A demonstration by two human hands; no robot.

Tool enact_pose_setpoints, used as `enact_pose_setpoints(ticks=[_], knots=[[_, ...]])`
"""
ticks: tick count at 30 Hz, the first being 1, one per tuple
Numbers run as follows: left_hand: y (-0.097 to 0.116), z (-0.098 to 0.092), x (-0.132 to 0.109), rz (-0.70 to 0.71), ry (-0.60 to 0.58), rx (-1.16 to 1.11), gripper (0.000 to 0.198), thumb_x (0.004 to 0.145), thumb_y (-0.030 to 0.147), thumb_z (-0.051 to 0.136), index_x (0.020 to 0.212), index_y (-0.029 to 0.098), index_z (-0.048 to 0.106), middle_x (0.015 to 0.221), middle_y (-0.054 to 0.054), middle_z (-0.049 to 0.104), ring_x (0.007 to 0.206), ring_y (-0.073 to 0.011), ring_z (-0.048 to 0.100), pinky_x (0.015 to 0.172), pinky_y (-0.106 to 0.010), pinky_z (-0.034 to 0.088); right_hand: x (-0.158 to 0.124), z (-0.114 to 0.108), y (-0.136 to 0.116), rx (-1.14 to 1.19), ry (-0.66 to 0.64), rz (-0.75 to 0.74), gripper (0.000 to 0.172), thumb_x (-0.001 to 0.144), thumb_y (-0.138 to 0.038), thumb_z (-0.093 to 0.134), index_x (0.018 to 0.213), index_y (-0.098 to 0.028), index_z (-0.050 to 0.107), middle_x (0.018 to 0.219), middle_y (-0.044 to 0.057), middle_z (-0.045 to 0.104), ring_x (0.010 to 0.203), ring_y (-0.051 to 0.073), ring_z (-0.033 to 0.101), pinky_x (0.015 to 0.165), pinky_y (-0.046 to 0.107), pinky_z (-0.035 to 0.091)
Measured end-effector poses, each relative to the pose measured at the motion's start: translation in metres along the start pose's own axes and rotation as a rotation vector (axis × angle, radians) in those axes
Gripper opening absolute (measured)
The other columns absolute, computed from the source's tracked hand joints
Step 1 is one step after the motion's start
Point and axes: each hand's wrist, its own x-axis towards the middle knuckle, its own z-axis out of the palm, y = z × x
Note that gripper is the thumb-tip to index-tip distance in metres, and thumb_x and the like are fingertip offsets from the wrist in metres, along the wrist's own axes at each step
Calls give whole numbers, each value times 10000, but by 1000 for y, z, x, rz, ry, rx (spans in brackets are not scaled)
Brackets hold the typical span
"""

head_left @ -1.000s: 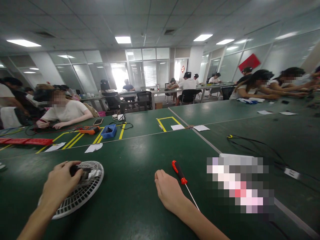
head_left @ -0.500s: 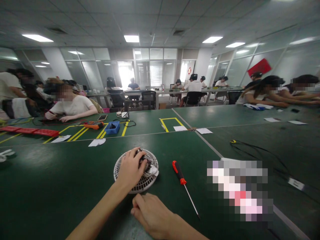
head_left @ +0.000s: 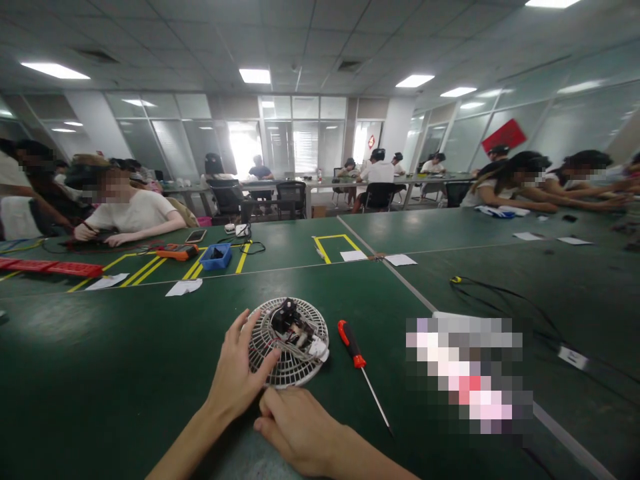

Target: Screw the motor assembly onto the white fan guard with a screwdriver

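A round white fan grille [head_left: 287, 372] lies flat on the green table, its exposed black motor parts [head_left: 286, 316] facing up and a small white piece [head_left: 319, 349] at its right side. At the grille's left edge is my left hand [head_left: 237, 363], fingers spread, thumb reaching over the bars. My right hand [head_left: 300, 427] rests just below the near rim with its fingers curled in; whatever they may hold is hidden. To the right of the grille, a red and black screwdriver [head_left: 359, 361] lies with its tip pointing toward me.
A blurred-out object [head_left: 467, 373] lies to the right, with black cables [head_left: 520, 307] beyond it. Farther back are paper slips [head_left: 184, 287], a blue bin [head_left: 216, 257], an orange multimeter [head_left: 178, 251] and red trays [head_left: 50, 268]. Several people sit around the tables.
My left hand has lifted off the motor parts and opened out to the grille's left side, uncovering them. The right hand stays curled by the near rim. The view has shifted slightly.
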Motion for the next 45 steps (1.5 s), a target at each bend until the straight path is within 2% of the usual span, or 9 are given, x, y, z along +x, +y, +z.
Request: enact_pose_setpoints(ticks=[5,11,13,16,20,25,30,40,45], knots=[[-22,7,-24,-45,-85,-75,719,954,495,595,1573,278,302,1573,-142,414,1479,-333,419,1204,-592,398,1,0,0,-9,-7,25,107,1009,-304,593,971,-212,553,931,49,731,835,216,657,708,292,412],[-30,15,-26,-63,-126,-133,853,948,489,623,1619,262,146,1639,-169,335,1501,-352,390,1204,-603,396,3,2,1,92,60,67,129,988,-263,593,891,-225,518,840,20,688,733,185,600,667,290,363],[-32,16,-26,-41,-96,-129,888,935,493,643,1625,257,138,1633,-171,347,1494,-361,400,1195,-613,403,3,6,4,175,110,86,149,971,-255,600,862,-230,502,800,4,649,700,174,564,651,286,349],[-30,17,-29,69,40,-96,830,917,462,675,1596,249,248,1569,-169,433,1447,-365,448,1174,-621,413,1,12,8,246,170,110,156,955,-236,602,849,-234,488,758,-19,600,669,156,527,623,265,343],[-17,16,-38,237,186,-10,641,921,323,677,1501,252,415,1459,-154,528,1366,-332,513,1119,-546,452,-1,16,9,449,232,151,162,924,-207,621,815,-233,503,681,-62,527,591,119,479,578,225,361],[-4,11,-43,311,353,203,522,882,202,666,1387,242,542,1566,-173,415,1523,-389,313,1226,-621,198,1,19,9,711,341,258,110,872,-231,680,792,-210,608,638,-64,523,565,116,456,552,228,353],[3,6,-44,440,305,145,393,884,232,655,1275,234,617,1504,-174,468,1517,-372,329,1234,-598,165,2,19,9,702,437,279,85,888,-262,661,828,-203,651,579,-83,451,525,120,421,527,238,331],[11,3,-43,474,334,17,97,883,163,707,953,225,681,1124,-106,660,1240,-311,587,1105,-527,339,1,9,8,630,486,269,108,912,-291,638,856,-200,650,579,-88,443,504,114,419,514,236,337],[11,1,-42,507,294,-22,113,893,117,676,930,224,676,1042,-80,686,1147,-267,624,1047,-480,391,0,12,10,602,468,260,90,921,-280,620,893,-202,656,592,-86,450,508,116,443,515,234,347]])
